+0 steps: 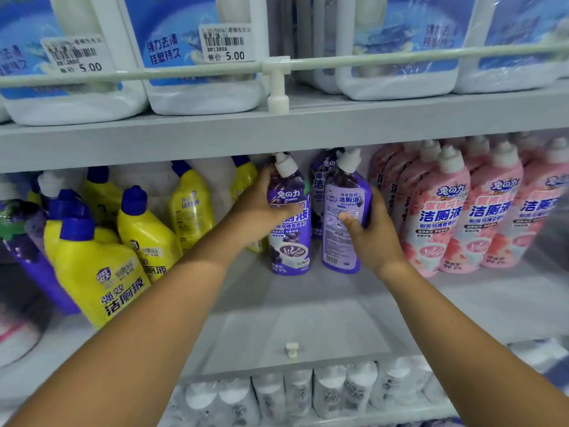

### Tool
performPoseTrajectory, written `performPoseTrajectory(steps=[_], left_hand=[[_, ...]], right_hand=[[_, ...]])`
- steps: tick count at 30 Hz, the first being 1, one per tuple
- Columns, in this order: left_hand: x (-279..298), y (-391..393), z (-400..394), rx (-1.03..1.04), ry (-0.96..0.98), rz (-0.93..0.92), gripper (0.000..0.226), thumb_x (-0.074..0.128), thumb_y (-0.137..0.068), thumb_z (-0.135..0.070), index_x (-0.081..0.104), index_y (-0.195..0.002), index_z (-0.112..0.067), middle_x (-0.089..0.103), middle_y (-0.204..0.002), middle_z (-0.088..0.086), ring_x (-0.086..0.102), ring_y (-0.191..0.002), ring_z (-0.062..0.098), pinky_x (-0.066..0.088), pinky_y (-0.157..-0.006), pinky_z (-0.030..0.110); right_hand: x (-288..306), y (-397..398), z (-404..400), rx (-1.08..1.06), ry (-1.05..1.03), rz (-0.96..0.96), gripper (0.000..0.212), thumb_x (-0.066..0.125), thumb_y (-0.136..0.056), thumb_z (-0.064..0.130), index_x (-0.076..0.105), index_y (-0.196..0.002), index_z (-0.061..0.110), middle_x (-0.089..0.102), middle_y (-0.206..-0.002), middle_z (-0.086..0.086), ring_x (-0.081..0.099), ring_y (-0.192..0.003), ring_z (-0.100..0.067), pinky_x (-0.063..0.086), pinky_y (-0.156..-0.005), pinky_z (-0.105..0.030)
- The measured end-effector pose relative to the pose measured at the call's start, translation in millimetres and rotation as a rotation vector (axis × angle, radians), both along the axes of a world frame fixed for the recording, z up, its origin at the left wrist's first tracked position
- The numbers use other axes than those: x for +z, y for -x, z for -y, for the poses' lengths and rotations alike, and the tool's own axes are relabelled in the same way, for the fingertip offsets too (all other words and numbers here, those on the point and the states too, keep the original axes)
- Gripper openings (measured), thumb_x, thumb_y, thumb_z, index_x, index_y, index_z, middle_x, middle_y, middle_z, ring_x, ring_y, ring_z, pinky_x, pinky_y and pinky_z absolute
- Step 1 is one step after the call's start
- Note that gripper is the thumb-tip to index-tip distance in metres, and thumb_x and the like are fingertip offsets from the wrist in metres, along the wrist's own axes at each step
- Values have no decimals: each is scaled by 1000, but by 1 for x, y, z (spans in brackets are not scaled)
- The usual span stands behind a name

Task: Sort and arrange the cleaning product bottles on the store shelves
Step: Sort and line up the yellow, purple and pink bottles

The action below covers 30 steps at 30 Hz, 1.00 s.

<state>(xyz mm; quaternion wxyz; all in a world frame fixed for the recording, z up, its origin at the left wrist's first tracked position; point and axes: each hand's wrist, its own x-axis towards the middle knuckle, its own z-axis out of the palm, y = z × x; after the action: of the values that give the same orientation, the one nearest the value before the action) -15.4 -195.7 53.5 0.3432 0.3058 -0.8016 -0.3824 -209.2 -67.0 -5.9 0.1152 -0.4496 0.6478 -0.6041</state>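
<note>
Two purple bottles with white caps stand upright in the middle of the grey shelf (292, 309). My left hand (261, 204) grips the left purple bottle (289, 241), whose front label faces me. My right hand (369, 229) grips the right purple bottle (343, 195), which shows its back label and barcode. Another purple bottle (318, 186) stands behind them. Pink bottles (437, 217) with white caps form rows to the right. Yellow bottles (92, 269) with blue caps lean untidily at the left.
Large white jugs (200, 57) with blue labels and price tags fill the shelf above, behind a guard rail (400, 58). A purple bottle (27, 241) lies slanted at the far left. White-capped bottles (308, 392) stand on the shelf below. Bare shelf lies in front of the purple bottles.
</note>
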Motion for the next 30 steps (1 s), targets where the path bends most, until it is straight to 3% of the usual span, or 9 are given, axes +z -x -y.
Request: performPoseTrajectory(steps=[3,5,7,10,14,17,19,28,30], left_hand=[[-28,4,-4,56,-114,-43,58,82,-86,-29,45,-130,-37,67,-109,-25,63,-93,-17,50,-85,14],[-43,7,-6,79,-199,-85,50,77,-89,-35,46,-128,-40,70,-107,-25,67,-91,-12,52,-85,18],[-53,11,-11,97,-266,-123,38,72,-94,-30,51,-126,-30,72,-98,-21,71,-79,-9,56,-75,16],[-69,12,-15,162,-246,-187,30,73,-94,-27,58,-120,-29,75,-101,-16,73,-88,-1,60,-80,24],[-75,8,-9,136,-202,-166,31,72,-94,-16,58,-119,-27,71,-103,-21,68,-84,-13,49,-69,5],[-74,1,3,134,-211,-132,34,74,-93,-24,59,-123,-29,74,-107,-18,70,-90,-8,53,-75,11],[-75,-1,10,159,-211,-144,40,74,-93,-27,58,-130,-30,74,-112,-15,71,-98,-1,55,-82,18],[-82,3,16,177,-360,-239,37,65,-98,-37,52,-133,-34,73,-116,-9,74,-97,11,60,-73,24],[-82,4,16,176,-371,-259,36,65,-98,-36,53,-132,-32,73,-115,-9,75,-95,9,59,-70,22]], right_hand=[[-30,-8,0,12,-79,83,61,76,-88,7,45,-138,25,66,-125,6,65,-111,-13,51,-104,-38],[-49,-11,-1,-5,-95,78,60,77,-87,9,47,-135,25,66,-126,5,65,-113,-14,51,-104,-43],[-55,-9,0,-21,-87,56,62,78,-86,12,47,-138,22,65,-129,4,63,-115,-13,50,-103,-36],[-54,-6,3,-6,-91,55,65,78,-87,11,45,-142,19,63,-132,3,61,-117,-12,45,-98,-25],[-59,-3,5,-1,-89,39,65,78,-87,10,44,-143,18,63,-133,2,61,-118,-13,45,-99,-22],[-59,-1,6,3,-80,42,64,76,-89,9,44,-143,16,63,-131,3,60,-116,-11,41,-88,-1],[-58,1,8,1,-78,55,62,75,-89,8,44,-143,17,63,-129,3,60,-114,-11,40,-84,2],[-44,25,28,97,-103,269,47,72,-93,6,47,-127,26,67,-122,0,66,-101,-4,56,-93,-28],[-46,28,33,120,-113,284,50,71,-94,6,45,-132,25,67,-121,3,65,-101,0,58,-91,-25]])
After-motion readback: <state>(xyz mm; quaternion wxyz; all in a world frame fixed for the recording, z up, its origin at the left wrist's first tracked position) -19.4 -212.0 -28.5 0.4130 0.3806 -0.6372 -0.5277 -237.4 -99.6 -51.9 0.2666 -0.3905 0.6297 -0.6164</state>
